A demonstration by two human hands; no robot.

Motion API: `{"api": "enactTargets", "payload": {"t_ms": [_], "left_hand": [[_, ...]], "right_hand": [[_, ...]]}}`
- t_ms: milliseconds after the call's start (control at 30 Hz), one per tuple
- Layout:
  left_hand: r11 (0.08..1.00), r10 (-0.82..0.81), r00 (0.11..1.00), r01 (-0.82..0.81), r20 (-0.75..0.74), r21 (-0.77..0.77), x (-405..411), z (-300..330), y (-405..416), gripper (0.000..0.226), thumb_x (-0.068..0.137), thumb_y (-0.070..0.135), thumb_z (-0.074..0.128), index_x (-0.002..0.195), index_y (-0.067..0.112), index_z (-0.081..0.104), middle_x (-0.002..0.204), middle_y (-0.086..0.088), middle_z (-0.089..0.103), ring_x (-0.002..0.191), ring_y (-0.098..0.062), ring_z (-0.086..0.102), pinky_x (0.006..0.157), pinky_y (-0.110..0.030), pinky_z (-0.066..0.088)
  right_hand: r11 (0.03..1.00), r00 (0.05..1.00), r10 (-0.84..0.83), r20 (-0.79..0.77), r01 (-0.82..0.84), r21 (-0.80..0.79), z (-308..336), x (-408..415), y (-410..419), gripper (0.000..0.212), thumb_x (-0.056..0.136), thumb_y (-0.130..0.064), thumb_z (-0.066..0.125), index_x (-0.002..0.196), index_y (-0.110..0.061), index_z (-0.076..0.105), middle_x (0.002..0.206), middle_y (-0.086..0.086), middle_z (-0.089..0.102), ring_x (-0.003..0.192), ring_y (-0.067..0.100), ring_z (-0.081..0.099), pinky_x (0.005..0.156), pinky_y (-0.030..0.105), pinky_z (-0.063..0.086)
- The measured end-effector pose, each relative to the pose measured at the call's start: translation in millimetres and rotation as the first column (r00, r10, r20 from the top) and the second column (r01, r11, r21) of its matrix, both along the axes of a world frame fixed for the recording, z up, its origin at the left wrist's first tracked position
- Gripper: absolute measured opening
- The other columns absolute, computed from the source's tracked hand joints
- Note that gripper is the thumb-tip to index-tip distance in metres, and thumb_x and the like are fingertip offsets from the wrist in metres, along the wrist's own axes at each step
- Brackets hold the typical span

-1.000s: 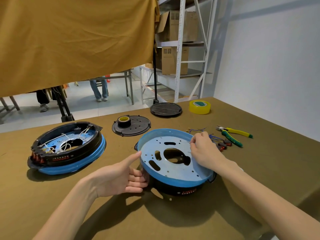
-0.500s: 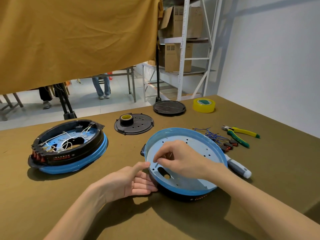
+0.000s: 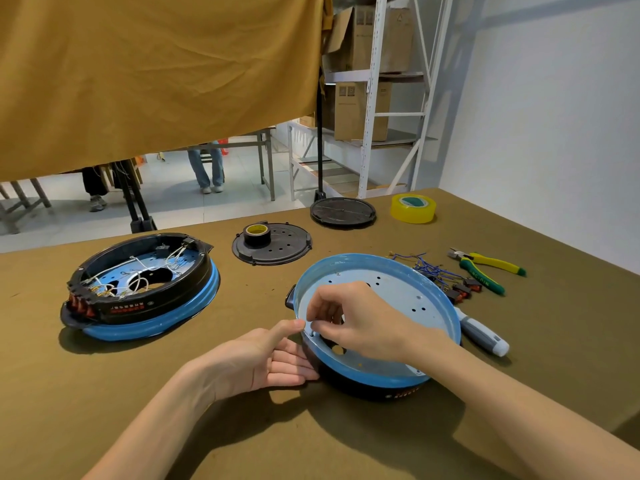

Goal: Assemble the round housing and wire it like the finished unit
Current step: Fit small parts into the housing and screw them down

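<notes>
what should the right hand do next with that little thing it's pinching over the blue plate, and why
Probably lower it into the hole right under the fingertips and seat it. The right hand pinches a small part, too small to identify, at the near-left edge of the blue plate, while the left hand braces the housing's side, steadying it.

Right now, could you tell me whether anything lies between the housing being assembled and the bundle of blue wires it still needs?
Nothing visible does. The blue wires lie on the table just beyond the far right rim of the housing; the screwdriver and pliers lie off to the right.
</notes>
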State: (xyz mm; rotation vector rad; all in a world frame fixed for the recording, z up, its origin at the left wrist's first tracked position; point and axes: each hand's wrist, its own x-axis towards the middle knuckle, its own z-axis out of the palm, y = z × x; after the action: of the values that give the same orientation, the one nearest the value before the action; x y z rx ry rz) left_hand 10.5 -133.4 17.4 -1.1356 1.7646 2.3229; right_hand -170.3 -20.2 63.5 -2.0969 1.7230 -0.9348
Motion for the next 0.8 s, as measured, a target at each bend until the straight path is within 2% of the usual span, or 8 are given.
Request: {"api": "enactTargets", "payload": {"t_ms": [233,333,500,700,800], "left_hand": [[1.000,-0.012,1.000,0.012,-0.009,0.000,1,2,0,0.095,0.060,0.065,0.080,0.123,-0.003,0.061,0.114,-0.021,0.075,0.108,-0.028,0.074,0.082,-0.030,0.061],[1.000,-0.014,1.000,0.014,-0.006,-0.005,1,3,2,0.093,0.060,0.064,0.079,0.122,-0.002,0.062,0.113,-0.020,0.075,0.107,-0.028,0.074,0.081,-0.030,0.061],[1.000,-0.002,1.000,0.002,-0.001,-0.004,0,3,3,0.092,0.059,0.063,0.079,0.121,-0.003,0.063,0.112,-0.021,0.075,0.106,-0.028,0.074,0.080,-0.030,0.062],[1.000,-0.005,1.000,0.005,-0.001,-0.007,1,2,2,0.093,0.060,0.064,0.080,0.122,-0.003,0.063,0.113,-0.021,0.075,0.107,-0.028,0.074,0.081,-0.030,0.061],[1.000,-0.006,1.000,0.006,-0.007,-0.002,1,1,1,0.094,0.060,0.065,0.081,0.122,-0.003,0.062,0.113,-0.021,0.075,0.108,-0.028,0.074,0.081,-0.030,0.061]], "right_hand": [[1.000,1.000,0.005,-0.012,-0.005,-0.003,-3,3,6,0.012,0.097,-0.017,0.067,0.103,-0.017,0.078,0.089,-0.011,0.073,0.084,0.003,0.064,0.072,0.012,0.048],[1.000,0.999,-0.002,0.033,0.002,0.005,-4,4,5,0.013,0.097,-0.018,0.066,0.105,-0.017,0.077,0.092,-0.010,0.073,0.087,0.004,0.066,0.075,0.014,0.051],[1.000,0.996,0.005,0.094,-0.007,0.028,-4,3,1,0.013,0.096,-0.021,0.066,0.098,-0.022,0.079,0.085,-0.015,0.072,0.084,0.006,0.066,0.070,0.014,0.049],[0.992,0.979,-0.070,0.190,0.048,0.116,-6,-6,-8,0.012,0.093,-0.017,0.070,0.095,-0.015,0.082,0.084,-0.005,0.076,0.079,0.009,0.069,0.073,0.024,0.057],[0.985,0.978,-0.061,0.200,0.026,0.171,-4,-9,-10,0.010,0.091,-0.016,0.074,0.094,-0.015,0.083,0.082,-0.003,0.077,0.074,0.007,0.067,0.070,0.022,0.056]]}}
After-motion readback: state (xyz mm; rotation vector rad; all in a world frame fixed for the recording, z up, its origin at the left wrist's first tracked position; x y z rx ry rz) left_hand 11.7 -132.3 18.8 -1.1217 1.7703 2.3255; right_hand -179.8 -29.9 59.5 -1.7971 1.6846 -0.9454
